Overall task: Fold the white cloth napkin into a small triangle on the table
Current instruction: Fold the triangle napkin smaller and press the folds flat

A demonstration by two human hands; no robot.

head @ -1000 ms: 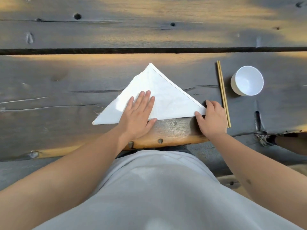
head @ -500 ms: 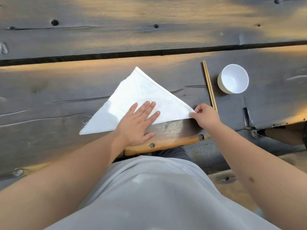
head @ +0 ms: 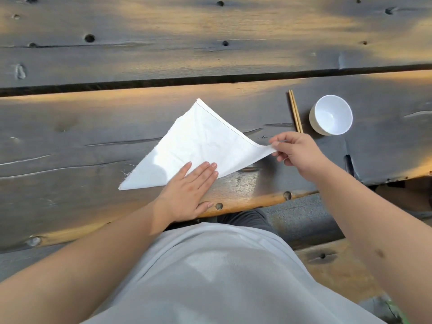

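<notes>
The white cloth napkin lies on the dark wooden table folded into a large triangle, its apex pointing away from me. My left hand rests flat with fingers spread on the napkin's near edge, pressing it down. My right hand pinches the napkin's right corner between thumb and fingers and holds it lifted off the table. The left corner lies flat with a few loose threads.
A pair of wooden chopsticks lies just beyond my right hand, with a white bowl to their right. The table's near edge runs right under my left wrist. A gap between planks crosses the far side.
My right hand closed on the napkin's right corner and raised it off the table. My left hand stayed pressed on the near edge.
</notes>
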